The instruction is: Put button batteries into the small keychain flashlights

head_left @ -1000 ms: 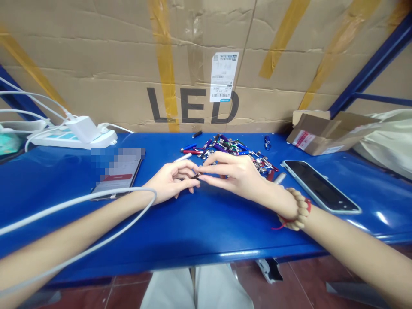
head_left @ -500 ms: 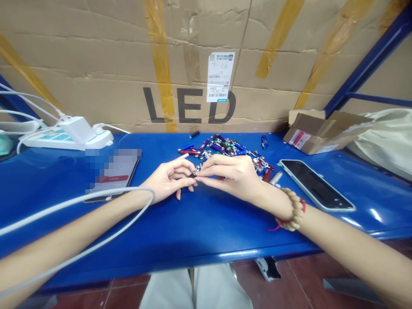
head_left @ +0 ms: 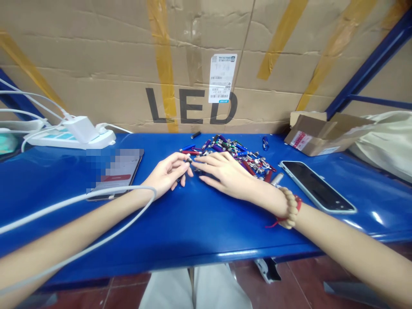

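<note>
My left hand [head_left: 167, 174] pinches a small black tube with a silvery end [head_left: 189, 160] between thumb and fingertips; its exact kind is too small to tell. Just right of it, my right hand [head_left: 223, 171] has its fingers stretched out and apart, palm down, with nothing visible in it. Its fingertips lie close to the tube and cover the near side of a pile of small metallic tubes with clips [head_left: 238, 148], coloured blue, purple, red, green and silver. Behind the pile's left side lies a single black tube [head_left: 195, 134].
Left on the blue table [head_left: 180, 231] are a phone [head_left: 119, 180] and a white power strip [head_left: 106, 139]; a white cable [head_left: 96, 197] loops over my left forearm. To the right lie another phone [head_left: 315, 184] and an open cardboard box [head_left: 313, 139]. A large carton [head_left: 119, 77] stands behind.
My right hand has let go of the black tube, and its fingers have spread out. My left hand has raised the tube slightly and moved it a little left.
</note>
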`<action>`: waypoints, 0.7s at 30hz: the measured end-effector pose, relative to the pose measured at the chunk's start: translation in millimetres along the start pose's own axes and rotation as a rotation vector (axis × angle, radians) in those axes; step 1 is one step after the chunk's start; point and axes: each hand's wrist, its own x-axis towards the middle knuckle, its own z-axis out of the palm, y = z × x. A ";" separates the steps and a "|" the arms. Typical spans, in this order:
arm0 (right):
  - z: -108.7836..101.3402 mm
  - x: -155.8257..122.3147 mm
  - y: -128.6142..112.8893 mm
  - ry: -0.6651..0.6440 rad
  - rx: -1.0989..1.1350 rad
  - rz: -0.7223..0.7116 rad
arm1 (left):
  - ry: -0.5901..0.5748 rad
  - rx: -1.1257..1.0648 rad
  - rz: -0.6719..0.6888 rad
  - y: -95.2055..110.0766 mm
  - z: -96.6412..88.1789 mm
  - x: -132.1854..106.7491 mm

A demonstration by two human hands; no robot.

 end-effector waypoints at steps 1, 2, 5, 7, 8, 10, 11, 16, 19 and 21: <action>2.2 0.7 -1.0 -0.028 -0.006 -0.017 | -0.007 -0.004 -0.003 0.3 0.6 -0.2; 3.9 1.4 -1.7 -0.050 -0.010 -0.032 | -0.014 -0.004 -0.008 0.7 1.2 -0.5; 5.6 3.1 -2.0 -0.076 -0.011 -0.058 | -0.026 0.013 -0.033 2.9 2.3 -1.5; 5.8 3.5 -0.8 -0.057 0.005 -0.048 | -0.033 0.017 -0.043 3.9 2.5 -2.2; 6.2 3.3 -0.1 -0.047 0.023 -0.039 | -0.036 0.014 -0.046 4.1 2.4 -2.6; 7.8 2.6 1.4 -0.036 0.088 -0.024 | -0.043 0.004 -0.043 3.6 2.0 -3.4; 8.9 2.1 2.0 -0.032 0.136 -0.014 | -0.047 -0.003 -0.036 3.2 1.8 -3.8; 12.8 0.4 3.4 0.002 0.348 0.110 | -0.046 -0.056 -0.018 3.8 1.4 -6.1; 11.1 0.9 1.6 0.014 0.405 0.173 | -0.026 -0.083 -0.036 7.2 1.8 -7.3; 9.5 1.4 -0.6 0.040 0.449 0.205 | -0.014 -0.098 -0.047 9.3 2.2 -8.1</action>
